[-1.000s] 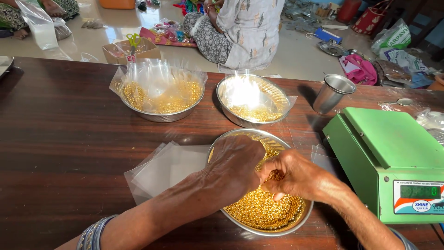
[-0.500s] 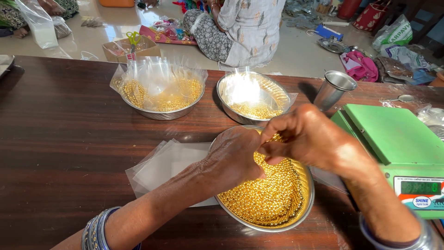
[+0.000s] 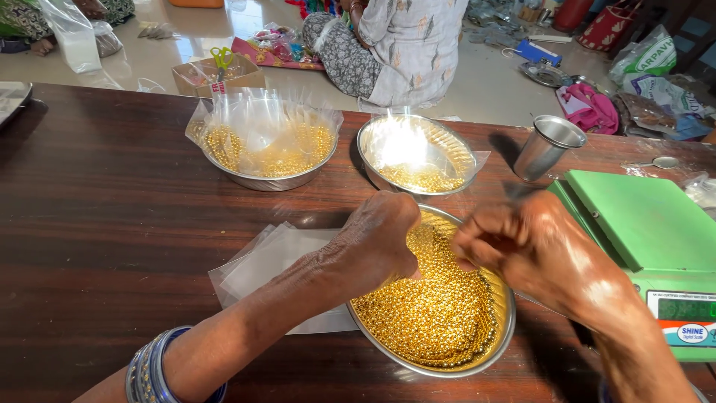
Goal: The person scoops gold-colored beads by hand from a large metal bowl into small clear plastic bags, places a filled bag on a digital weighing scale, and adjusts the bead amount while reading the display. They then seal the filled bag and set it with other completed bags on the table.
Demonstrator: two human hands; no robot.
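Left hand (image 3: 377, 239) and right hand (image 3: 533, 246), fingers curled, hover over a bowl (image 3: 501, 345) of gold beads (image 3: 432, 313); whether either grips anything cannot be told.

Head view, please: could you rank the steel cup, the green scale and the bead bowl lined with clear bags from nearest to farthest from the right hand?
From the right hand:
1. Green scale, just right.
2. Steel cup, behind it.
3. Bag-lined bead bowl, far back left.

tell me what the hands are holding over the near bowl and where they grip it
It cannot be told: both the left hand and the blurred right hand are closed over the gold beads, their fingers hidden.
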